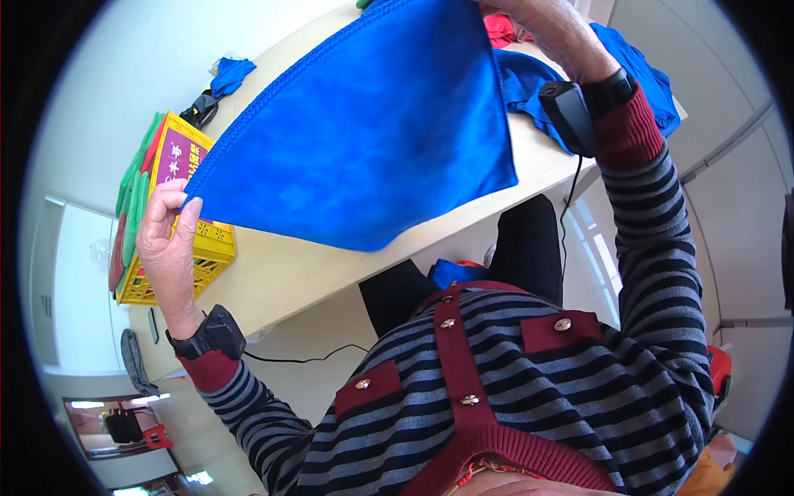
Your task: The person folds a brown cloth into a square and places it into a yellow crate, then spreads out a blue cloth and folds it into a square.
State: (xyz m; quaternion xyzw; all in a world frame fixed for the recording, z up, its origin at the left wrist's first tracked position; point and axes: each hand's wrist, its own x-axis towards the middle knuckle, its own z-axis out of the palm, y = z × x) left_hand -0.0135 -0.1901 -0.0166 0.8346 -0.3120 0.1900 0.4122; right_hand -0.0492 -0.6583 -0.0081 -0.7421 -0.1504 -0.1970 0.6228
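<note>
A bright blue cloth [356,132] with a stitched edge is spread out in the air over the table. My left hand [169,240] pinches its left corner between thumb and fingers, beside the yellow crate. At the top, my right hand [529,12] is partly cut off by the frame; the cloth hangs taut from there, so it appears gripped at that end, though the fingertips are out of sight. The lower edge of the cloth droops freely toward me. Each wrist wears a black strapped device with a cable.
The yellow crate [217,248] holds upright green and red cloths at the table's left end. Further back lie a small blue cloth [231,76] and a black item [198,109]. More blue fabric [633,70] and a red cloth [499,30] are at the right of the pale table [331,285].
</note>
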